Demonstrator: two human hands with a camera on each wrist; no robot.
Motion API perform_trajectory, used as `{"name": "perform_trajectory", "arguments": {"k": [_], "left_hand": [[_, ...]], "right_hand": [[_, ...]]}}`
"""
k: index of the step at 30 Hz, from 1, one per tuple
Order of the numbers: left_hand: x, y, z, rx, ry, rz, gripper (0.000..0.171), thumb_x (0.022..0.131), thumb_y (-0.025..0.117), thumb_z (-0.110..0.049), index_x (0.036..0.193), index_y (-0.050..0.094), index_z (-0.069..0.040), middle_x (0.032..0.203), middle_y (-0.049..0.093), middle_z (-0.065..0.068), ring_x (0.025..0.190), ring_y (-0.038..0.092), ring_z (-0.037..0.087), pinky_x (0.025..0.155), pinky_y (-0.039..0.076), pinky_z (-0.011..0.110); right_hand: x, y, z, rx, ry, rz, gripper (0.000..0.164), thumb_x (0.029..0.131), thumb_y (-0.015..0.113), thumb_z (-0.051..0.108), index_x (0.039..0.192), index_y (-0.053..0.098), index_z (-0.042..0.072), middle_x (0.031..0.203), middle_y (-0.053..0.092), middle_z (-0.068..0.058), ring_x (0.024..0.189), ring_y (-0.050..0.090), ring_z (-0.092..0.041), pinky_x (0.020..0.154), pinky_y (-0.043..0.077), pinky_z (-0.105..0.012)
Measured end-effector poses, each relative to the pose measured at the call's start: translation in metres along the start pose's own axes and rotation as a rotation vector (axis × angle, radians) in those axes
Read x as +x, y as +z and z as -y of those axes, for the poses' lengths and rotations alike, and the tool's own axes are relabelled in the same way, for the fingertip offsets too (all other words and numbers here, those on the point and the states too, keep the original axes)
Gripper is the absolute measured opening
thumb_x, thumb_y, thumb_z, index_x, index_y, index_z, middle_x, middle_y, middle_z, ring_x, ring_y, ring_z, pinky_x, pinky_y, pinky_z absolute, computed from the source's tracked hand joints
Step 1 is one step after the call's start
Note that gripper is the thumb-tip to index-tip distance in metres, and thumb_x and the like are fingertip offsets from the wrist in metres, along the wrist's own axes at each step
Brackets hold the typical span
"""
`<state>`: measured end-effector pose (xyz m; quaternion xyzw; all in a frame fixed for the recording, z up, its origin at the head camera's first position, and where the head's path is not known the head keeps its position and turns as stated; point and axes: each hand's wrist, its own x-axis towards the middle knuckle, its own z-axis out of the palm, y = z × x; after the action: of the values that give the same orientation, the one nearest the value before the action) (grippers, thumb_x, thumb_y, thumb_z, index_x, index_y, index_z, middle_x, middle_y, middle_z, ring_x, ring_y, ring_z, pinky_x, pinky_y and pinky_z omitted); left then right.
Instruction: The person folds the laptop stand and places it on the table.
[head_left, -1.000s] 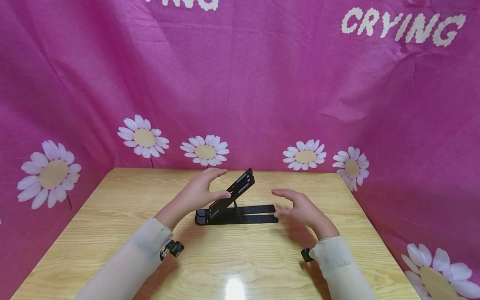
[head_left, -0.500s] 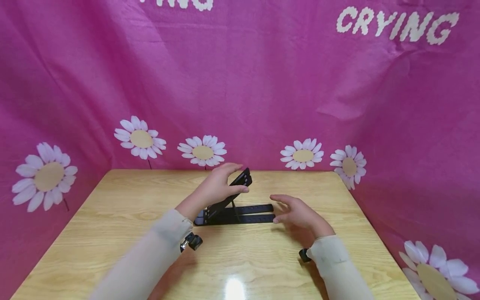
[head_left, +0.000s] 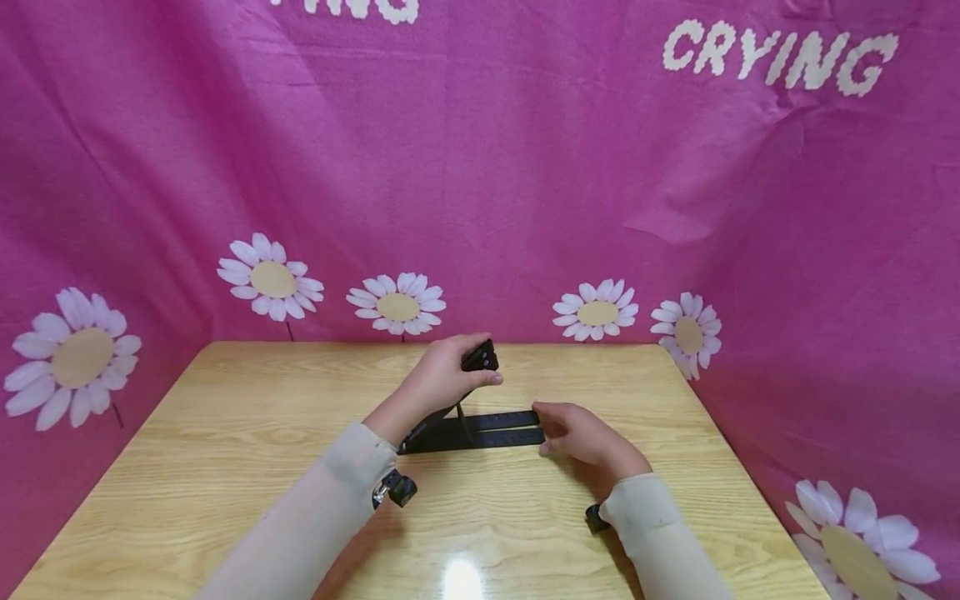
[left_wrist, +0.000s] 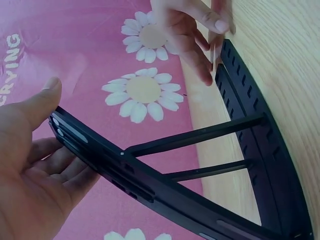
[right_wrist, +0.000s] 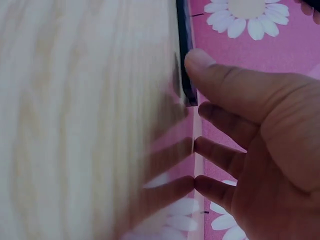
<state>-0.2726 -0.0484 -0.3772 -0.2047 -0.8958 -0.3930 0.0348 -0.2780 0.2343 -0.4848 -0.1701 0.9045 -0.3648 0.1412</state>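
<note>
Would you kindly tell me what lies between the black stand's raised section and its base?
Two thin struts join the raised section to the base; the left wrist view shows this.

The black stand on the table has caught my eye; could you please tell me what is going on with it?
A person's left-hand grip is curled round the raised end of the black stand. The right-hand grip is at the free ends of its base; whether it pinches them is hard to tell. The base lies on the wooden table, and two thin struts link it to the slanted upper part.
</note>
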Motion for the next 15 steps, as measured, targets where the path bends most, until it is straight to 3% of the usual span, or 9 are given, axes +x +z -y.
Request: {"name": "perform_trajectory", "arguments": {"k": [9,15], "left_hand": [[0.0005,-0.0027,-0.0014,0.041,0.055,0.023,0.071,0.088,0.081,-0.038,0.149,0.055,-0.013,0.142,0.062,0.01,0.122,0.061,0.023,0.108,0.049,0.041],[0.0015,-0.008,-0.002,0.055,0.071,0.075,0.07,0.091,0.079,-0.035,0.151,0.052,-0.013,0.144,0.061,0.01,0.124,0.06,0.023,0.11,0.048,0.041]], "right_hand": [[0.0018,0.0035,0.0045,-0.152,-0.019,-0.072,0.055,0.09,0.078,0.009,0.142,0.063,0.016,0.144,0.061,-0.004,0.139,0.05,-0.03,0.118,0.037,-0.054],[0.0062,0.0024,0.0012,-0.244,-0.05,-0.115,0.046,0.082,0.086,0.013,0.127,0.075,0.018,0.125,0.071,0.0,0.122,0.061,-0.026,0.111,0.046,-0.051]]}}
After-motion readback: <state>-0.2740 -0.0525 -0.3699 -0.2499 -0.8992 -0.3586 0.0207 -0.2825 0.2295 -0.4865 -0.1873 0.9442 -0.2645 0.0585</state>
